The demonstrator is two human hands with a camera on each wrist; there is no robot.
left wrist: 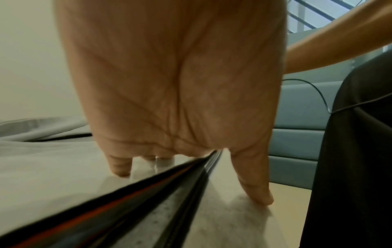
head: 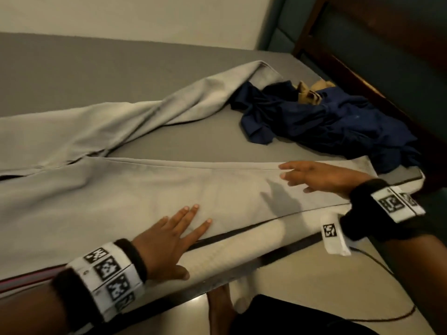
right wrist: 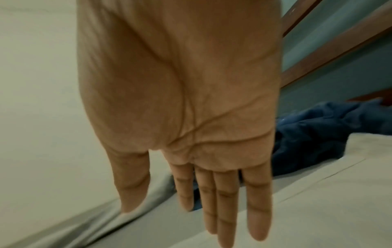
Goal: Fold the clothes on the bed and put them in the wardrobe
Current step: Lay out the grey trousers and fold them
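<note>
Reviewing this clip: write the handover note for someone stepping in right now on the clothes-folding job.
Left hand: open, flat on the near leg of the grey trousers by the bed edge.
Right hand: open, fingers straight, over the same leg nearer its hem; contact unclear.
Trousers spread on the bed, far leg askew, not folded.
Blue garment crumpled by the headboard, a tan item on it.
Left: fold everything, put away. Wardrobe not in view.
</note>
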